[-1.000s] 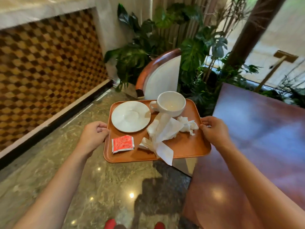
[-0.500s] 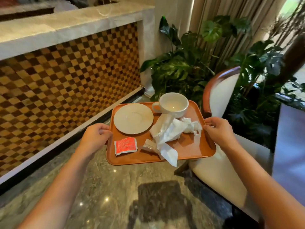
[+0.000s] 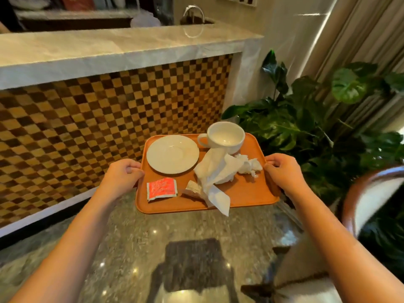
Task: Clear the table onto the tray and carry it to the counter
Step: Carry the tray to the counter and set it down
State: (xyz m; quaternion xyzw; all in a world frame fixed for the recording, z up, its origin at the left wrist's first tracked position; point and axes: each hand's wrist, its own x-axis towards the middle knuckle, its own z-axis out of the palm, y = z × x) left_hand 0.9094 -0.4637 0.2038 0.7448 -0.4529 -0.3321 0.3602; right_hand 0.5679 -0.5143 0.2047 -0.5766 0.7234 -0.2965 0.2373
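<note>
Tray (image 3: 247, 193): smooth matt orange plastic by the look of it. Cup (image 3: 226, 137) and saucer (image 3: 172, 153): glossy white glazed ceramic. Napkins (image 3: 215, 171): crumpled soft white paper. Sachet (image 3: 161, 189): shiny red foil-like wrapper, creased. Counter (image 3: 105, 51): polished pale marble top, front faced in checkered wood-toned tiles. Floor (image 3: 122, 248): glossy speckled stone, reflecting lights.
</note>
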